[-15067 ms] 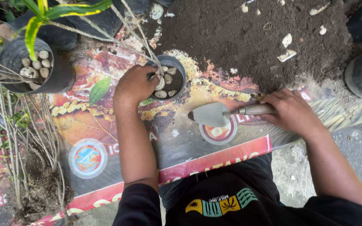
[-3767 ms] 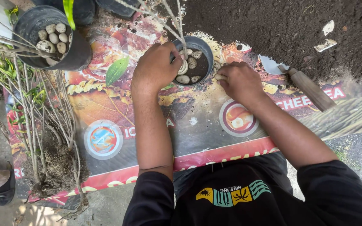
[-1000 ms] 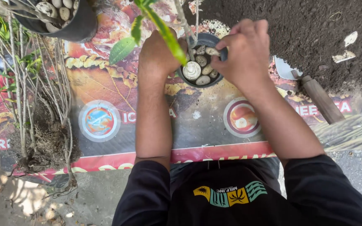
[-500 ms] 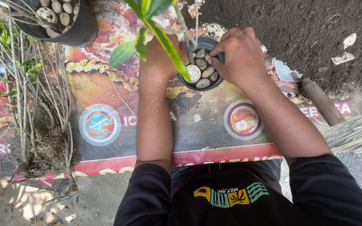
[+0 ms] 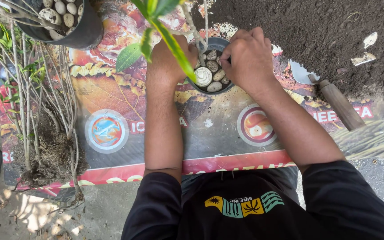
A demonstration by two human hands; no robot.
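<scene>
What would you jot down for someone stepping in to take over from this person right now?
Left hand: cupped against the small black pot, by the plant stem.
Right hand: fingers curled over the pot's rim, pressing at the pebbles.
Trowel: lying unused on the printed mat, blade toward the soil pile.
Done: pot topped with pebbles, plant upright.
Left: bare-root cuttings lie unpotted at the left.

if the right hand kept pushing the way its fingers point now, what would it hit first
The right hand curls left and down into the small black pot, so it would likely meet the pebbles first, though depth is unclear.
</scene>
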